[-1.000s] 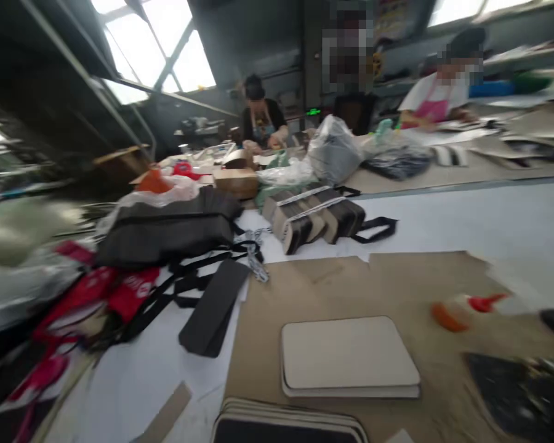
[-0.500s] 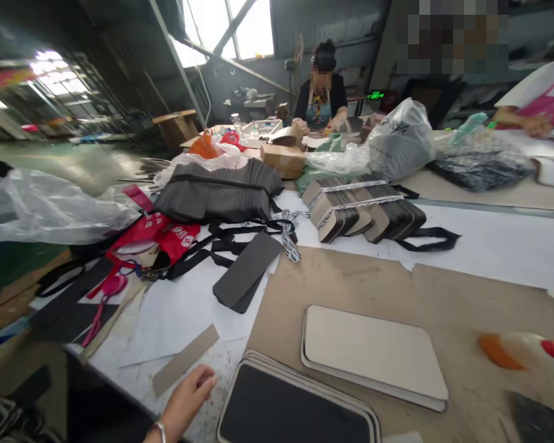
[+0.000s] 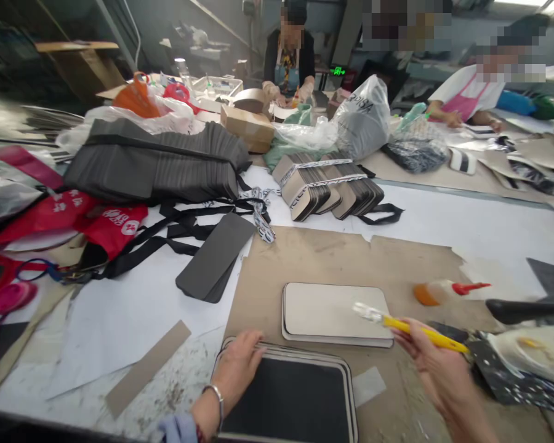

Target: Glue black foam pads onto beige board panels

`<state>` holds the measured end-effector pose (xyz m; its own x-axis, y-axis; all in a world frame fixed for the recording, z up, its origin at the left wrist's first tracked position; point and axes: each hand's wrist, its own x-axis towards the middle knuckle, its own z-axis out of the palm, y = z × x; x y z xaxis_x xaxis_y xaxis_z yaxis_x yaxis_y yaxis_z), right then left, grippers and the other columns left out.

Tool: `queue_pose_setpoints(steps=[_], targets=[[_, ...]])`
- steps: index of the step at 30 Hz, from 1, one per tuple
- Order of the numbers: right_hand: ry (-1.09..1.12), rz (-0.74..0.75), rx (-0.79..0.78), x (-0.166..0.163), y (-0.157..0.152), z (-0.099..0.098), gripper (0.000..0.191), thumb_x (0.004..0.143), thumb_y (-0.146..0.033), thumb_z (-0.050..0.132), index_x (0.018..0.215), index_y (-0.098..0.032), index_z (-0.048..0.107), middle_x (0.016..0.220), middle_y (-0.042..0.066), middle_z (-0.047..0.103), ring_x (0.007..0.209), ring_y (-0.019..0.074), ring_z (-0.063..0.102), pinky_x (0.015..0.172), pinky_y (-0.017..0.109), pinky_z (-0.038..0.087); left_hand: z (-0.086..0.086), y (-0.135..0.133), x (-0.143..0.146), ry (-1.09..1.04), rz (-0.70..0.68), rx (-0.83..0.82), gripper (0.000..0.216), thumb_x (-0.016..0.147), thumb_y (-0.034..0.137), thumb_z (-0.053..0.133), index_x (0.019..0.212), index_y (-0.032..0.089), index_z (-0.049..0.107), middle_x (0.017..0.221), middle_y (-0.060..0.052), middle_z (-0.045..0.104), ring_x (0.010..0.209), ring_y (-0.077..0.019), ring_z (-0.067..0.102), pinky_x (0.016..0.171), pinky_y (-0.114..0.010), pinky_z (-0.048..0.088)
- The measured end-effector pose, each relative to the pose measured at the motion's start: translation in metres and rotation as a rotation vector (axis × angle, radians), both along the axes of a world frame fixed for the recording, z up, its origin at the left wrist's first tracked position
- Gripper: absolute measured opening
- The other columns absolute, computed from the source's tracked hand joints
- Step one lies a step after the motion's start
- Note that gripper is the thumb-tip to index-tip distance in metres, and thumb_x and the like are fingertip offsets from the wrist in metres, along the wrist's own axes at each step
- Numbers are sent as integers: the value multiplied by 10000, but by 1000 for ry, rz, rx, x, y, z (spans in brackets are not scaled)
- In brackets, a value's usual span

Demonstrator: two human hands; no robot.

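My right hand (image 3: 431, 363) grips a paintbrush (image 3: 392, 321) by its yellow handle. The pale bristles hang over a stack of cream, round-cornered panels (image 3: 332, 311); whether they touch it I cannot tell. My left hand (image 3: 240, 363), with a bracelet at the wrist, rests on the upper left corner of a nearer stack of black-faced panels (image 3: 300, 400). Its fingers are stretched out and hold nothing. A tub of whitish paste (image 3: 535, 354) stands right of my right hand, near a black, white-spotted piece.
A glue bottle with a red nozzle (image 3: 443, 292) lies beyond the brush. Dark grey panels (image 3: 216, 258) and a brown strip (image 3: 150, 369) lie leftward. Strapped panel bundles (image 3: 157, 163) line the back. Two other people work across the table.
My right hand has come into view with the paintbrush. My left hand has moved right onto the black-faced stack. The view has turned right and downward.
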<state>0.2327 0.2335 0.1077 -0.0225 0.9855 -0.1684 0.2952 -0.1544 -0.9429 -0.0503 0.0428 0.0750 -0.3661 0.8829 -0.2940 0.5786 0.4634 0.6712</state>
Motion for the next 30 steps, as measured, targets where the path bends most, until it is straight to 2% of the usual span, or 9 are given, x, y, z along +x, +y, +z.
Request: queue_pose_setpoints(steps=[4,7,9,12,17,22,24,26,30], targets=[[218,50,-250,-80,-24,-17,492,625,-540,712,896,-136,638,842,85,693,718,208,666,721,326,572,5,32,21,102,-254,21,269,775,97,475,1003,184,588,1043,-68,618,990,-208,547,905,-363,448],[245,92,-256,-124,-31,-28,507,587,-537,733,859,-119,644,824,82,699,694,200,666,697,309,572,6,46,26,112,-333,10,280,783,104,497,1039,177,585,1112,-65,603,1037,-219,521,935,-367,429],[215,99,-230,-132,-28,-34,510,572,-554,727,834,-125,647,803,81,703,677,214,668,681,328,574,3,50,27,111,-355,-18,290,788,106,499,1056,174,584,1138,-66,599,1052,-223,514,944,-368,424],[132,58,-173,-114,-12,-42,506,581,-577,698,832,-141,645,812,88,709,690,235,672,688,352,571,-3,54,28,113,-363,-66,300,799,106,485,1075,165,585,1158,-74,595,1070,-223,509,955,-368,418],[-104,-113,-46,-36,23,-42,502,621,-587,630,860,-145,630,770,112,707,735,268,672,740,379,541,-13,55,31,126,-385,-114,328,816,88,445,1114,128,578,1207,-104,573,1110,-221,501,992,-372,400],[-585,-187,97,27,31,-26,556,676,-666,475,871,-176,653,748,110,702,782,309,655,756,442,490,-21,55,33,161,-395,-97,326,817,97,441,1106,117,590,1195,-120,584,1110,-232,518,996,-398,411],[-713,-130,221,29,21,-22,571,725,-677,405,871,-189,662,841,118,701,810,303,646,763,436,482,-25,54,33,173,-389,-56,326,807,92,446,1096,118,596,1175,-122,598,1095,-233,535,985,-403,427],[-724,-30,344,15,1,-22,528,787,-632,380,880,-197,664,900,119,694,822,280,641,770,412,489,-30,52,32,173,-383,9,320,798,99,449,1077,123,605,1148,-127,615,1075,-233,556,972,-405,445],[-652,148,464,-53,-56,-33,352,881,-412,385,901,-205,669,872,107,691,816,248,641,757,382,519,-45,45,27,118,-365,182,321,812,146,393,1040,142,619,1088,-132,649,1015,-211,606,918,-363,500]])
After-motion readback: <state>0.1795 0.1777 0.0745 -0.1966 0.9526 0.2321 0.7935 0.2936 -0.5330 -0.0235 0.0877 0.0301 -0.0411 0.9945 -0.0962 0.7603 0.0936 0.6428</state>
